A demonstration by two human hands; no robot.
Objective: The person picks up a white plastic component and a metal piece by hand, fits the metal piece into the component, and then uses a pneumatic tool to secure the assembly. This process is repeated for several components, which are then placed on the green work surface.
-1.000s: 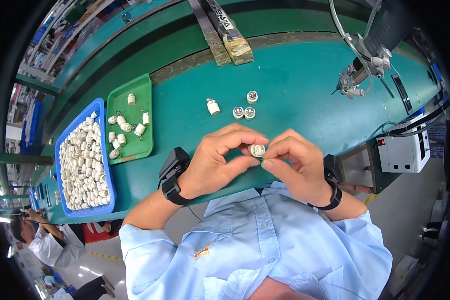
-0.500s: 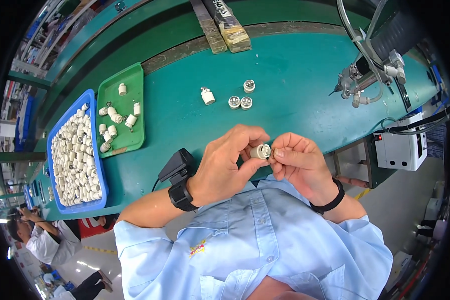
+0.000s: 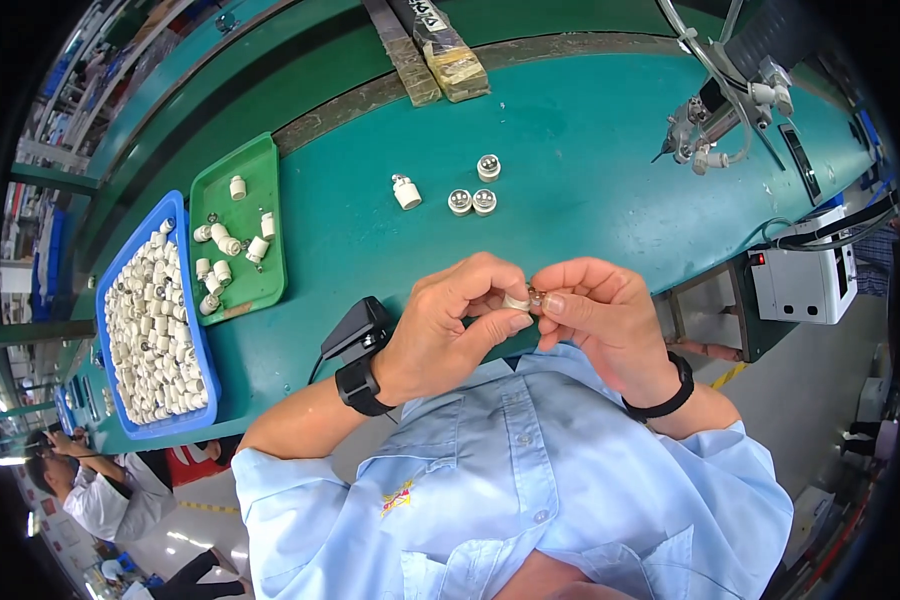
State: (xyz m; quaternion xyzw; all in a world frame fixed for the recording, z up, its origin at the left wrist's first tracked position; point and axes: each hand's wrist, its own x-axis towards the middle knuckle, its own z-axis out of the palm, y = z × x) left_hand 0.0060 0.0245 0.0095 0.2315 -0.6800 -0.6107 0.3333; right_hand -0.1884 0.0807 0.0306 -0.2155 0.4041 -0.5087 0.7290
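My left hand (image 3: pixel 458 308) is closed round a white cylindrical part (image 3: pixel 515 303), mostly covered by the fingers. Between the thumb and fingers of my right hand (image 3: pixel 602 308) is a small shiny, partly clear piece (image 3: pixel 537 297), set against the open end of the white part. The fingertips hide how far the two fit together. Beyond my hands, three similar white parts (image 3: pixel 487 167) stand on the green table with their shiny ends up. Left of them, another white part (image 3: pixel 407 192) has a small metal or glass end pointing away.
At left, a blue tray (image 3: pixel 213 385) is heaped with white parts beside a green tray (image 3: pixel 275 250) holding several. A black device (image 3: pixel 360 330) sits by my left wrist. A metal nozzle fixture (image 3: pixel 695 135) hangs at right above a white control box (image 3: pixel 805 280).
The small shiny piece in my right hand has come up against the white part's open end. My left hand has turned that end toward my right hand.
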